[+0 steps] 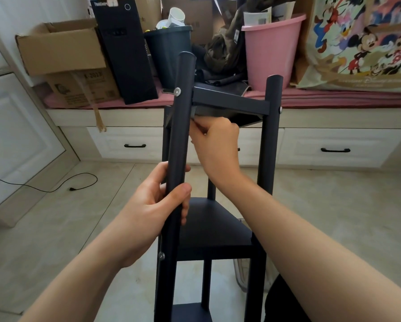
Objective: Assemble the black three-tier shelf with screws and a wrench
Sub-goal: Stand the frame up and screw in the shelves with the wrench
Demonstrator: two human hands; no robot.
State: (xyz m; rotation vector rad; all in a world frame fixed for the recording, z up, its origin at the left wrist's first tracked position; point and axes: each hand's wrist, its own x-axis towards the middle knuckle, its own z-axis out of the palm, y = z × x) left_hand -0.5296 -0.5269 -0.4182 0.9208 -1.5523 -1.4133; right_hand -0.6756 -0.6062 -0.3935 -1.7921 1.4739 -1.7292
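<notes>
The black three-tier shelf (215, 231) stands upright in front of me on the tiled floor, with its top tier (229, 101) near the bench edge. My left hand (157, 205) grips the near left black pole (179, 140) at mid height. A silver screw head (177, 91) shows on that pole at the top tier, and another screw (280, 109) sits on the right pole (270, 140). My right hand (214, 140) is under the top tier beside the left pole, its fingers curled and pinching something small that I cannot make out.
A bench (125, 117) with white drawers runs behind the shelf, holding a cardboard box (62, 49), a black computer tower (125, 49), a dark bin (169, 52), a pink bucket (271, 49) and a cartoon-print bag (362, 43). A black cable (55, 185) lies on the floor at left.
</notes>
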